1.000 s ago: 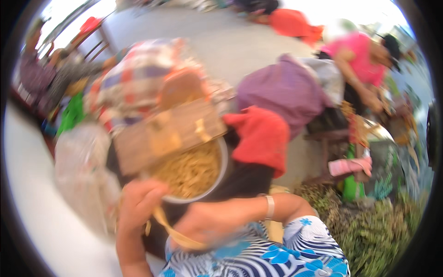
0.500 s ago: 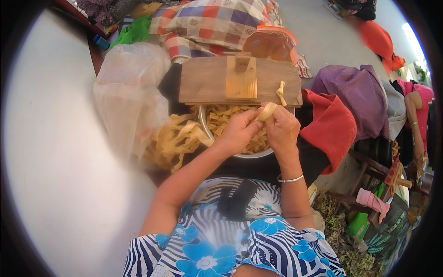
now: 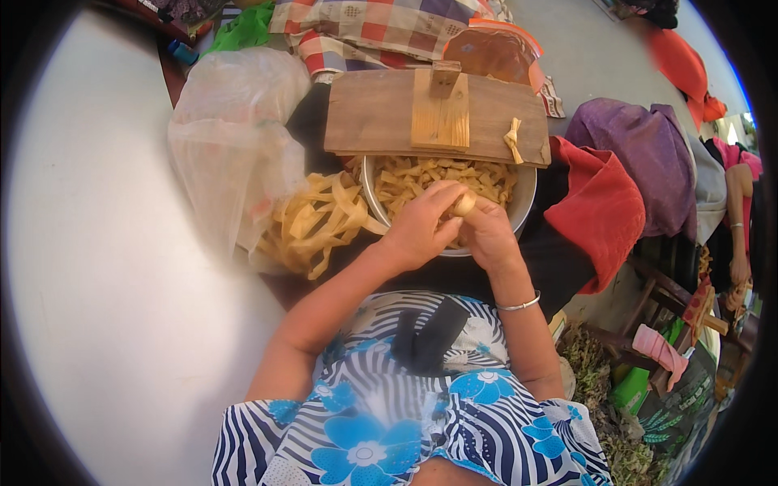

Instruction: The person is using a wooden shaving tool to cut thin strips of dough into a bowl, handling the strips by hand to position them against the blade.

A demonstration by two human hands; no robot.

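Note:
My left hand [image 3: 420,225] and my right hand [image 3: 490,231] meet over a metal bowl [image 3: 527,202], pinched on a pale yellow strip [image 3: 463,202] folded into a small loop or knot; some of it is hidden by my fingers. Short yellow pieces [image 3: 421,174] fill the bowl. A tangle of long strips [image 3: 320,223] lies at the bowl's left. Behind the bowl, a wooden board [image 3: 365,109] with an attached block [image 3: 444,81] carries a small knotted yellow piece [image 3: 513,139].
A translucent plastic bag [image 3: 219,146], white surface [image 3: 105,259], red cloth [image 3: 592,211] and purple cloth [image 3: 624,154] surround my lap. Checked fabric [image 3: 373,32] is behind the board. At right are a co-worker's arm [image 3: 737,211], stool [image 3: 648,300] and dried plants [image 3: 608,421].
The view has swung since a second ago, when my hands were lower and apart. Since half a second ago they have drawn closer around the strip, its loop now smaller between my fingers.

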